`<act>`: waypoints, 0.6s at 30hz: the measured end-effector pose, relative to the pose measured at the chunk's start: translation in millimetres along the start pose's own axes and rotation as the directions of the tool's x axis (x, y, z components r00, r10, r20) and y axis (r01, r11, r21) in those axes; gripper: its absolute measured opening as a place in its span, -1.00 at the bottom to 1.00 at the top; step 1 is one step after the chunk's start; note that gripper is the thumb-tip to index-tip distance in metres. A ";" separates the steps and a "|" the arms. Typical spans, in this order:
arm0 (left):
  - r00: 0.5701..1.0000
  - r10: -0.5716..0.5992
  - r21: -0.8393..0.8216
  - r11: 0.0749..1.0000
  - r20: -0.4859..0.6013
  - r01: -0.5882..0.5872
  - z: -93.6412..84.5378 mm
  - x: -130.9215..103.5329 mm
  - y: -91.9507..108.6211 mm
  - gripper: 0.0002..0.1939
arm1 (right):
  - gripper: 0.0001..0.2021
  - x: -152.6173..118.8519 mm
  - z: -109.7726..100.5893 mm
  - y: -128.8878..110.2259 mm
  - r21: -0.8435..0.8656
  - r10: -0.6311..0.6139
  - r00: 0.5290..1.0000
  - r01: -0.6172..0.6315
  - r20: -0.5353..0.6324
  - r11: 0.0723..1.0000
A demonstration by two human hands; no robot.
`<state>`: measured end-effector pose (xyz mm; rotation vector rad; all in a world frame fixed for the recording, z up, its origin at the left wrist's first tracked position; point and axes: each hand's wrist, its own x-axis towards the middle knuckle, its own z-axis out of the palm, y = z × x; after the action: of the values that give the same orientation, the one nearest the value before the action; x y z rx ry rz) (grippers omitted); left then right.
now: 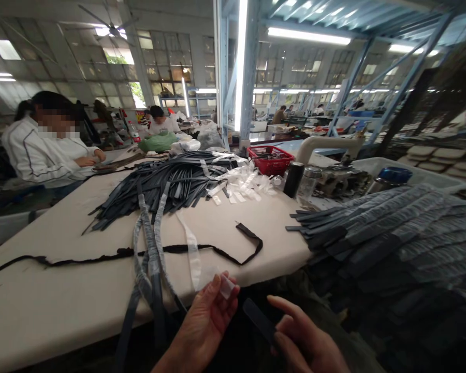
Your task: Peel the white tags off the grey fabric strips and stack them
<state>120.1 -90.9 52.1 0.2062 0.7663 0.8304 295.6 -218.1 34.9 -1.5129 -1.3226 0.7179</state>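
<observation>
Just off the table's front edge, my left hand (212, 316) pinches the end of a translucent plastic sleeve (192, 248) between thumb and fingers. The rest of this sleeve seems to run back over the table, partly hidden by the hand. My right hand (305, 336) grips a dark grey strap (258, 317) with its index finger stretched out; the strap's rounded end points toward my left hand, apart from the sleeve. Left of my hands, several grey straps in wrinkled clear plastic (152, 246) hang over the edge.
A pale padded table (70, 305) bears a heap of grey straps (159, 181), white plastic sleeves (244, 181) and a black cloth strip (225, 254). Behind stand a red basket (270, 159) and a black bottle (293, 180). Wrapped straps (396, 223) pile up at right. A person (50, 145) sits at left.
</observation>
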 end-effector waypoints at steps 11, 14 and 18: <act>0.998 -0.033 0.093 0.995 0.048 0.028 -3.9 -3.0 -15.4 -0.89 | -0.53 4.5 23.4 0.7 -0.182 -0.111 0.993 0.104 -0.027 0.978; 0.998 -0.040 0.098 0.995 0.058 0.034 -5.5 -3.2 -20.1 -0.90 | -0.54 3.3 24.4 3.4 -0.174 -0.097 0.994 0.086 -0.053 0.981; 0.991 -0.067 0.125 0.991 0.116 0.052 -4.0 -4.3 -29.2 -0.86 | -0.55 5.3 25.8 5.0 -0.174 -0.103 0.989 0.083 -0.110 0.981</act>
<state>132.8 -114.2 38.5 0.3375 0.7072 0.7087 275.8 -205.5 21.9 -1.5906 -1.3819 0.4588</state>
